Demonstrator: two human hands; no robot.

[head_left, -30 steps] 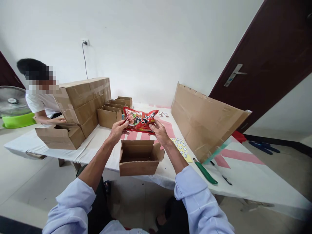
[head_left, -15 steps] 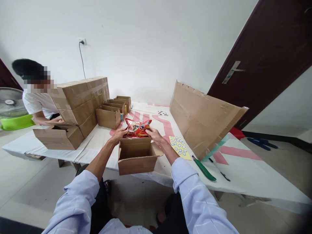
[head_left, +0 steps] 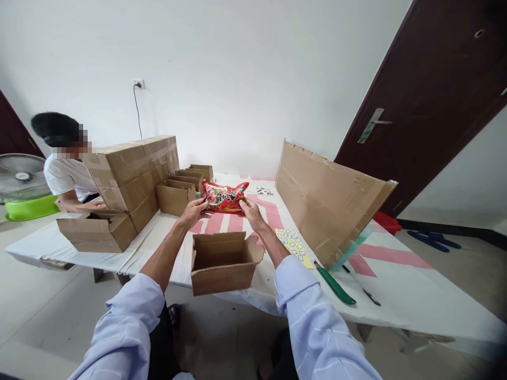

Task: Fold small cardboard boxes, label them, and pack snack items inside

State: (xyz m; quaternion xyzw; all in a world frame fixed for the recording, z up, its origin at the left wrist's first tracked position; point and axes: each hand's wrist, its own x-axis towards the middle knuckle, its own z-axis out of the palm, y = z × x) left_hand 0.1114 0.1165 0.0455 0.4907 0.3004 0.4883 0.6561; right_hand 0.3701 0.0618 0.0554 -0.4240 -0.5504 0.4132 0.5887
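Note:
A red printed food packet [head_left: 225, 198] is held up level between my two hands, its front face turned towards me. My left hand [head_left: 194, 212] pinches its left end, and my right hand [head_left: 252, 211] grips the right end. Below and nearer to me, at the table's front edge, stands an open cardboard box [head_left: 224, 278] with its top flaps raised. The packet is above and beyond the box, apart from it. What lies at the bottom of the box is hidden.
Stacked cardboard boxes [head_left: 130, 174] and a row of small open boxes [head_left: 176, 198] stand on the left. A co-worker [head_left: 67, 163] sits behind the stack. On the right are a cardboard panel [head_left: 328, 200], a yellow sticker sheet [head_left: 293, 245], a green-handled tool [head_left: 336, 285] and a pen [head_left: 361, 285].
Both hands have lifted the packet away from the box's far edge, leaving a wider gap. My view has tilted slightly upward.

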